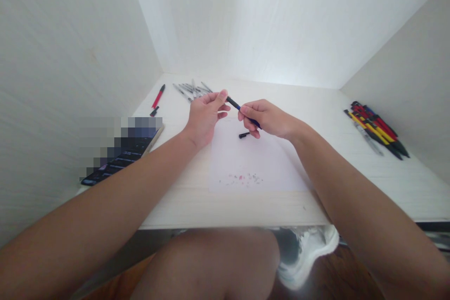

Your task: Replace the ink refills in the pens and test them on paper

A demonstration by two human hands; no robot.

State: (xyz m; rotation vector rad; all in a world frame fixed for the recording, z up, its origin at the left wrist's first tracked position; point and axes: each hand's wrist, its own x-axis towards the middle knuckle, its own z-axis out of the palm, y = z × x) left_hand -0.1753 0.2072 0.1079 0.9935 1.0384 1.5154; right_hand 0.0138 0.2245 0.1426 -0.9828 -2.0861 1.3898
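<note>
Between my two hands, above the paper, is a dark blue pen (pixel 234 102) with a black front part, held at a slant. My left hand (pixel 209 115) pinches its upper left end between thumb and index finger, and the tip is hidden there. Around the blue barrel, the fingers of my right hand (pixel 262 116) are closed. Below them a black pen cap (pixel 243 135) lies on a white sheet of paper (pixel 260 164), partly covered by my right fingers. Small dark and red marks show near the sheet's front edge.
Several clear pen parts (pixel 183 91) lie behind my left hand. A red pen (pixel 159 96) and a black cap (pixel 154 111) rest at the left, near a partly blurred dark device (pixel 116 166). Assorted pens (pixel 378 126) are piled at the right. Walls enclose the desk's back and sides.
</note>
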